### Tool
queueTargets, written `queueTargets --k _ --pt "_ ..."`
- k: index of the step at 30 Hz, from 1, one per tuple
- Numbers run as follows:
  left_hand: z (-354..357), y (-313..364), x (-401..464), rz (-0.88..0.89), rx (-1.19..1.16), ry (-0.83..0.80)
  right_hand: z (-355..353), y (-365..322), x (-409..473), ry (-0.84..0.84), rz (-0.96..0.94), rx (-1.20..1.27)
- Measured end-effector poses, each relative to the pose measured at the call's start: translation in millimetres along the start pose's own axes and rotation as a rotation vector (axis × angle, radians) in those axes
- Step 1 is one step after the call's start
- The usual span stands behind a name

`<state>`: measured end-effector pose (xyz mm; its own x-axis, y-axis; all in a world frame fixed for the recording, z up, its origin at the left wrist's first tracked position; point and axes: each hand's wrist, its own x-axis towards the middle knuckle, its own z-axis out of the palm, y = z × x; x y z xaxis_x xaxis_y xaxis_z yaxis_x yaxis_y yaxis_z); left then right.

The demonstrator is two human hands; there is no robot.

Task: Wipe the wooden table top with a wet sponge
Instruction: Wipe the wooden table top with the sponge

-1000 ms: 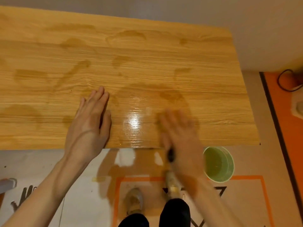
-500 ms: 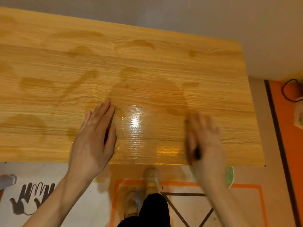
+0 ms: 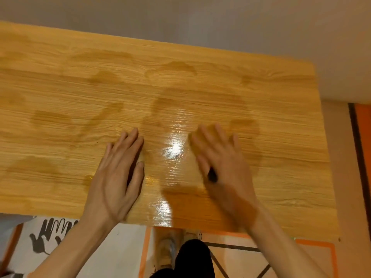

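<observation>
The wooden table top (image 3: 60, 97) fills the view, with darker damp patches and a glossy wet streak between my hands. My left hand (image 3: 118, 177) lies flat on the wood near the front edge, fingers together and holding nothing. My right hand (image 3: 222, 167), blurred by motion, presses down on the table to the right of the wet shine. Only a small dark bit of the sponge (image 3: 212, 175) shows beside the thumb, and the rest is hidden under the palm.
A pale wall runs behind the table's far edge. Below the front edge lie a floor mat with an orange border (image 3: 313, 242), a black hand-print graphic (image 3: 50, 231) and my shoe (image 3: 166, 247). An orange floor strip (image 3: 364, 137) runs along the right.
My right hand with the sponge went from the front edge to the right, then back left and further onto the table. The green bowl on the floor left the view. My left hand stayed put.
</observation>
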<state>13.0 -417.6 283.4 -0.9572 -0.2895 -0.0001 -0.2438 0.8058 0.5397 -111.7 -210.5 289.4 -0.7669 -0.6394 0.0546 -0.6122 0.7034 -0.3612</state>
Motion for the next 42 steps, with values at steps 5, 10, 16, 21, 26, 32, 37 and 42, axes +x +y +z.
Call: queueTargets --k 5,10,16,21,26,32,37,42 --pt "5.9 1.8 12.3 -0.062 0.027 0.032 19.5 -20.8 -11.2 -0.037 -0.073 -0.003" --pt "6.4 6.3 10.2 -0.067 0.038 0.030 7.2 -23.1 -56.5 -0.181 -0.394 -0.044" --pt "0.9 9.2 13.7 -0.112 0.020 -0.009 23.1 -17.1 77.6 -0.014 -0.086 0.015" --pt "1.3 9.0 13.3 -0.114 0.007 -0.008 20.8 -33.0 -56.2 -0.177 -0.376 -0.050" --pt "0.9 9.8 15.8 -0.119 -0.003 -0.002 10.7 -6.9 40.7 -0.139 -0.313 -0.023" --pt "1.8 8.1 12.4 -0.125 -0.008 -0.003 20.9 -24.2 15.5 -0.013 -0.025 0.008" --pt "1.6 7.3 15.0 -0.112 -0.002 -0.013 0.5 -5.1 -43.0 -0.129 -0.220 -0.008" --pt "2.0 6.2 13.2 -0.116 0.001 -0.030 0.1 25.9 74.7 0.032 0.147 0.017"
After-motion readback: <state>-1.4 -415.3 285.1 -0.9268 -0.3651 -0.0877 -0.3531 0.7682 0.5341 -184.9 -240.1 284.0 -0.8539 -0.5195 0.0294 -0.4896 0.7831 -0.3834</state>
